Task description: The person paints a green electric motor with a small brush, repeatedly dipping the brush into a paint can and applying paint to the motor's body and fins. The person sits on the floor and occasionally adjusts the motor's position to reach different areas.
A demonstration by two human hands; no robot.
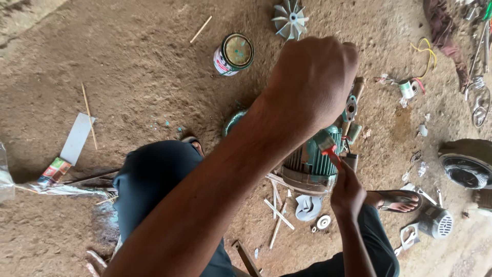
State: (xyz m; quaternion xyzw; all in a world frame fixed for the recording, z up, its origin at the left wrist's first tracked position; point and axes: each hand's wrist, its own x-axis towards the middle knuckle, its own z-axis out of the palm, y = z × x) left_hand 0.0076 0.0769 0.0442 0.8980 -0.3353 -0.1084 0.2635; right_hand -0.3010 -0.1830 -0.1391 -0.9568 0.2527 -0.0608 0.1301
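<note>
Painting a green electric motor (312, 161) on the dirt floor (128, 77)

Right hand (347, 191) fingers grip a red-handled paintbrush (328, 146); left hand (312, 77), fisted, blocks the motor top; paint can (233, 54), white fan impeller (290, 19) lie beyond.

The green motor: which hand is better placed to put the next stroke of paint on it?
Probably the right hand: it holds the brush with its bristles on the green motor. The left hand is a closed fist above the motor.

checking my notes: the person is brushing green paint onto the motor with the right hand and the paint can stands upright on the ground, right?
Not quite. In the head view the paint can lies on its side. The right hand does hold the brush against the green motor.
</note>
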